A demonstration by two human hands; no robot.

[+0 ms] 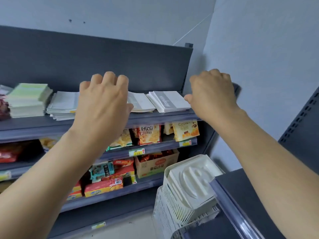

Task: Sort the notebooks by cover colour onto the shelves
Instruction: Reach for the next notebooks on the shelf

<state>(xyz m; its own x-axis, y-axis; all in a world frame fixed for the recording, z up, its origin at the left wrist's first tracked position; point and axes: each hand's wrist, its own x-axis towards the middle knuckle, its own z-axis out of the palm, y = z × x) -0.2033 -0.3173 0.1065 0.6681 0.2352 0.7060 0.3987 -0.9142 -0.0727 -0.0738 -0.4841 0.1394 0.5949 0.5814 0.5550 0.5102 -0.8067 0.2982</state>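
Your left hand (103, 104) hovers loosely curled over the white notebooks (170, 100) on the top shelf (155, 118). Your right hand (214, 95), apart, grips a dark blurred flat thing (236, 89) at its right end.

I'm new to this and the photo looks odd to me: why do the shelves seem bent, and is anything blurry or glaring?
Head view: the wide lens slants and slightly bows the top shelf; the green notebooks at the left edge and the dark thing at the shelf's right end are smeared; the light is soft and even, with only a faint sheen on the clear rail at lower right.
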